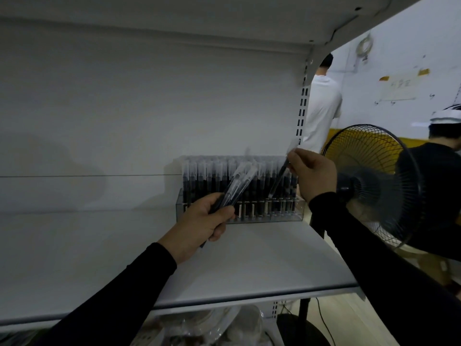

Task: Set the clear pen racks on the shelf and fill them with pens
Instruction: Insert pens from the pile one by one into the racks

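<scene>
Nearest the camera, two black sleeves (139, 278) reach in over the front edge of the white shelf (249, 265). The left hand (199, 227) hovers above the middle of the shelf, its fingers curled round a small bundle of pens (237, 187) that slant up and to the right, their clear caps fanning out in front of the rack. The right hand (313, 174) is higher and further right, near the shelf's right edge; its thumb and fingertips pinch a single pen (280, 178) by the upper part, the tip angled down toward the right end of the rack.

The clear rack (239, 213) stands at the back right corner of the shelf, against the back panel, and is packed with upright dark pens in rows; a few slots along its front row look unfilled.

Beyond the shelf's right edge stands a fan (369, 186). Further off, a person in a white shirt (323, 108) stands by the far wall.
</scene>
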Demonstrator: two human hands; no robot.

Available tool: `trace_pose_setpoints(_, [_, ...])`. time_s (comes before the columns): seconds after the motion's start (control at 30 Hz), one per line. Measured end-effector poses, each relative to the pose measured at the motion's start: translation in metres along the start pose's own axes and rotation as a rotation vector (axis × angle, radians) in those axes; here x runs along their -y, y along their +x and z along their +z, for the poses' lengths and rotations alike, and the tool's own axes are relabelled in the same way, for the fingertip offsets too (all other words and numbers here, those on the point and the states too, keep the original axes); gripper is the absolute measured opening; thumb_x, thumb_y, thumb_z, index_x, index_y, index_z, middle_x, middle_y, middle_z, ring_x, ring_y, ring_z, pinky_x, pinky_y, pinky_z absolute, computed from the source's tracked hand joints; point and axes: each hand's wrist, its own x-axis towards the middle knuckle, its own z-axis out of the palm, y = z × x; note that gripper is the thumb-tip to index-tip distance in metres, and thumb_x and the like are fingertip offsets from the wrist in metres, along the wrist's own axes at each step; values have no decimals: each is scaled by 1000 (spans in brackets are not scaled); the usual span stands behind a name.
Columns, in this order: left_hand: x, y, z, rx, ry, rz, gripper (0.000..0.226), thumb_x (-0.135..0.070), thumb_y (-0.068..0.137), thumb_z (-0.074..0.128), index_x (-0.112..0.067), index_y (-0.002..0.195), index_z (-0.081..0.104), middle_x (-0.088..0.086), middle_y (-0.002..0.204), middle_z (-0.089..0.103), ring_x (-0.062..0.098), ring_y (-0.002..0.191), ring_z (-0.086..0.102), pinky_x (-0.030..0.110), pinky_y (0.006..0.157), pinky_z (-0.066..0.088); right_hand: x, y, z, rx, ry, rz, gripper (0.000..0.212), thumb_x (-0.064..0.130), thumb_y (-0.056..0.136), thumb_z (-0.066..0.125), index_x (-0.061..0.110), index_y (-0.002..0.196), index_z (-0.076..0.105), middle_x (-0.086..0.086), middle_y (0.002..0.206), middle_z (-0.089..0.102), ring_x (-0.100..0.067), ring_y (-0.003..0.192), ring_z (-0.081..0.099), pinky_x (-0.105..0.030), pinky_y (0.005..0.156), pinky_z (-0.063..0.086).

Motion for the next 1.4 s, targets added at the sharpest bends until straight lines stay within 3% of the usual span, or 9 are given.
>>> trace_pose_setpoints(0.07, [1, 0, -1, -9, 13, 14, 11, -8, 99, 51, -13, 104, 60, 6, 76, 58, 10, 45, 36, 23, 43, 29, -3, 1, 4, 39, -51, -26, 24, 25, 90, 65, 8, 105, 73, 1, 85, 71, -14, 83, 69, -38, 90, 55])
trace_pose_setpoints(0.33, [2, 0, -3, -1, 35, 40, 15, -11, 98, 53, -21, 104, 63, 2, 76, 59, 13, 46, 39, 23, 46, 34, -13, -1, 16, 226, -264, -55, 26, 27, 91, 63, 9, 109, 71, -6, 103, 73, -16, 92, 67, -33, 95, 52])
trace_pose_setpoints(0.47, [1, -1, -2, 3, -7, 13, 13, -11, 97, 55, -19, 103, 63, 3, 76, 62, 14, 48, 48, 21, 46, 38, -23, -11, 17, 292, -359, -26, 26, 31, 92, 61, 11, 105, 72, -6, 97, 74, -21, 88, 67, -38, 90, 54])
trace_pose_setpoints(0.73, [0, -2, -1, 19, 1, -4, 9, -10, 97, 54, -11, 102, 62, 1, 79, 66, 13, 49, 50, 24, 45, 38, -26, -18, 13, 288, -388, -30, 25, 31, 93, 60, 11, 104, 72, -4, 95, 73, -19, 87, 65, -28, 85, 50])
trace_pose_setpoints(0.83, [-1, -3, 0, 16, 17, -2, 8, -10, 97, 54, -13, 99, 62, 2, 80, 67, 13, 49, 50, 22, 41, 35, -25, -24, 9, 247, -329, -18, 25, 36, 93, 58, 16, 99, 72, 0, 88, 72, -13, 82, 65, -27, 80, 51])
trace_pose_setpoints(0.93, [-2, -3, 0, 11, 16, 0, 9, -10, 97, 54, -15, 99, 62, 1, 81, 67, 13, 49, 50, 20, 39, 32, -17, -34, 10, 282, -166, 2, 26, 39, 94, 56, 21, 80, 68, 5, 75, 71, -7, 72, 68, -30, 72, 55])
trace_pose_setpoints(1.07, [-3, -4, 2, -2, 17, 5, 14, -10, 97, 54, -16, 106, 62, 1, 80, 68, 13, 49, 49, 20, 38, 32, 4, -53, 15, 400, 173, 86, 32, 42, 90, 57, 16, 80, 71, -5, 78, 72, -19, 75, 71, -32, 71, 59])
trace_pose_setpoints(1.2, [-4, -5, 2, -9, 40, -12, 19, -11, 97, 55, -18, 114, 61, 1, 85, 71, 14, 53, 52, 20, 39, 32, 12, -61, 19, 537, 222, 104, 26, 28, 92, 60, 5, 82, 68, -16, 82, 70, -19, 77, 71, -29, 74, 59])
trace_pose_setpoints(1.4, [-5, -7, 2, -25, 98, -15, 20, -16, 98, 53, -17, 117, 59, 4, 99, 73, 14, 56, 55, 21, 39, 35, 14, -45, 13, 353, 461, 272, 19, 19, 95, 57, 5, 89, 68, -9, 85, 71, -13, 77, 70, -22, 71, 55])
